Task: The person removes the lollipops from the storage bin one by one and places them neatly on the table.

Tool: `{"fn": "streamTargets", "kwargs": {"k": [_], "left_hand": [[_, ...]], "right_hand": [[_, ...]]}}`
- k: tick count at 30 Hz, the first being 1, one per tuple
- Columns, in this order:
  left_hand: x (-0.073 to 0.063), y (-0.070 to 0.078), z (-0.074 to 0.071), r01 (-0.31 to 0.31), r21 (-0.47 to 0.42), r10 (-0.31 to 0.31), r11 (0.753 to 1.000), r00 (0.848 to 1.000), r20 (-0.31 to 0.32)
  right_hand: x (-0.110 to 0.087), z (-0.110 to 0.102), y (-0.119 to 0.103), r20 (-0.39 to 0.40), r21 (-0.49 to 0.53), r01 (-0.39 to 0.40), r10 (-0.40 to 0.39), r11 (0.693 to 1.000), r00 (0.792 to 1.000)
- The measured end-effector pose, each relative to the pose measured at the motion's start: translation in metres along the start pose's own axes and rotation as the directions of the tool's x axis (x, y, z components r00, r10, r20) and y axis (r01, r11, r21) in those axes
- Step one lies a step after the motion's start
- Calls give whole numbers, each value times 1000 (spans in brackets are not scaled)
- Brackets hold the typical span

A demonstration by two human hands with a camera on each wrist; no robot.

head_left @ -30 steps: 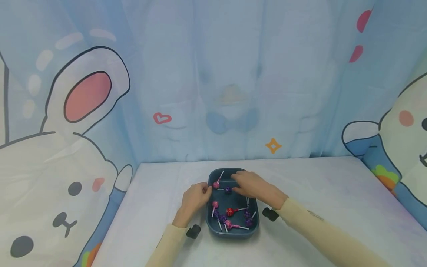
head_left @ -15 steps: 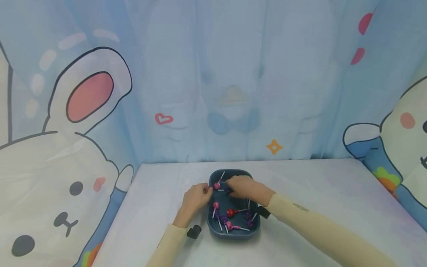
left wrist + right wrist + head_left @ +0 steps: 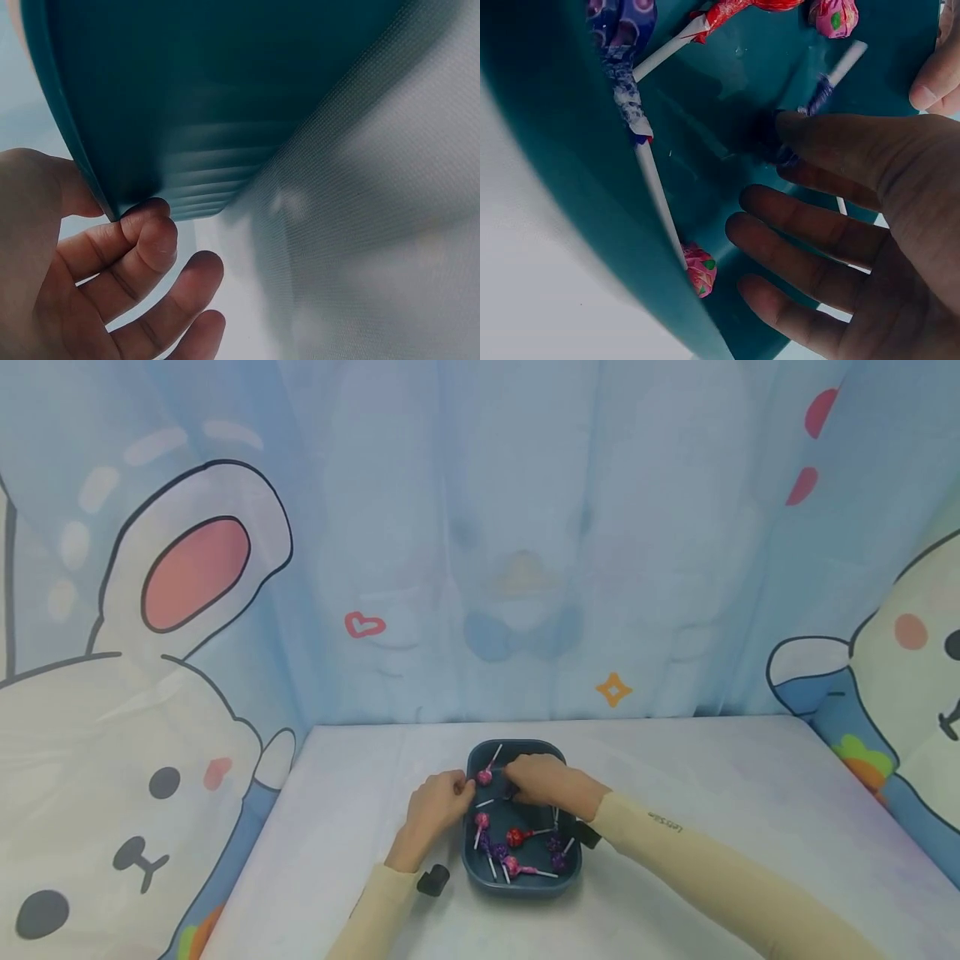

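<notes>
My left hand [image 3: 437, 808] pinches the left rim of a dark teal plastic container [image 3: 187, 90] between thumb and fingers, its other fingers hanging below the rim. My right hand [image 3: 551, 779] reaches inside the container. In the right wrist view, its thumb and index finger pinch a purple-wrapped lollipop [image 3: 821, 94] at its dark, partly hidden head; the white stick points away from the hand. The remaining fingers are spread over the container floor. A pink lollipop [image 3: 485, 775] lies near the far left corner, left of my right hand.
Several more lollipops lie towards the container's near end, among them a red one [image 3: 516, 837], a pink one [image 3: 513, 866] and a purple one [image 3: 558, 862]. The container stands on a white-covered table [image 3: 675, 827]. Behind it hangs a blue cartoon-print curtain [image 3: 517, 527].
My right hand has moved left and down into the container and taken hold of the purple lollipop, whose stick has tilted. My left hand stays on the rim.
</notes>
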State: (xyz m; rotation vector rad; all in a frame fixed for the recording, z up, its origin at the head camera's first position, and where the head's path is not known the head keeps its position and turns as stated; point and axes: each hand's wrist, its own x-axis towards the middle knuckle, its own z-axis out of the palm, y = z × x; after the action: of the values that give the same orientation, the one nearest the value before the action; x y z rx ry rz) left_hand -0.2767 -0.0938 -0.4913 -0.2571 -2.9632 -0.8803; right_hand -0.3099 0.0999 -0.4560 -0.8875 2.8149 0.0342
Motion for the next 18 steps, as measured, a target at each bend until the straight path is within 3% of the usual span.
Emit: {"fn": "streamTargets", "kwargs": {"k": [18], "left_hand": [[-1, 1, 1, -9, 3, 9, 1000, 1000, -16]], "right_hand": [[3, -2, -2, 55, 30, 1, -3, 1000, 999]]}}
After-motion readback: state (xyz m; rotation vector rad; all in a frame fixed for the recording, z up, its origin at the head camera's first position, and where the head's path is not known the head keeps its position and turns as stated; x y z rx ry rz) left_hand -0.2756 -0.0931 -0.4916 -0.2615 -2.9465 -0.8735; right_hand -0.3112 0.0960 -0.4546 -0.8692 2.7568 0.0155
